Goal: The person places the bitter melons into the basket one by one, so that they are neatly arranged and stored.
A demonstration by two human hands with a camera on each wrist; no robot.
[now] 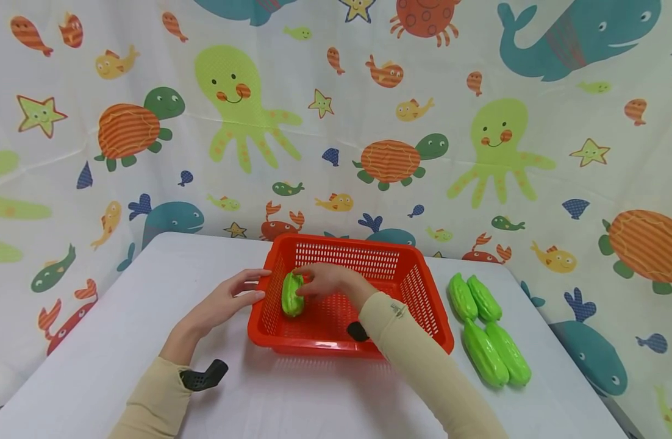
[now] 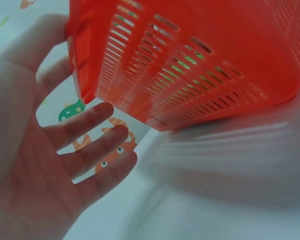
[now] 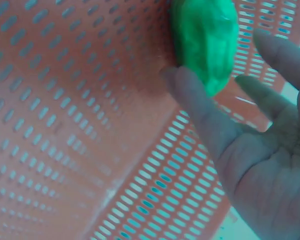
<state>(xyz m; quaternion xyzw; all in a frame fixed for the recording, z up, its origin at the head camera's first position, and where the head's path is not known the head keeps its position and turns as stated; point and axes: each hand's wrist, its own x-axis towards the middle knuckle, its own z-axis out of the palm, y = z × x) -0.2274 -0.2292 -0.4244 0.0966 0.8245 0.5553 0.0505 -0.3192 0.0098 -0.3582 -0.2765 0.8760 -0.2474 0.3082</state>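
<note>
Gourd [image 1: 292,301] (ridged, green) is inside the red perforated basket [image 1: 314,346], along the left wall, and we'd call its long axis near-to-far. It's just left of the right hand [image 1: 329,281], clearly the nearer one: thumb and fingers spread loosely about its far end, no clench; contact we can't tell. Left hand [image 1: 226,303] sits outside, relaxed fingers at the rim.
</note>
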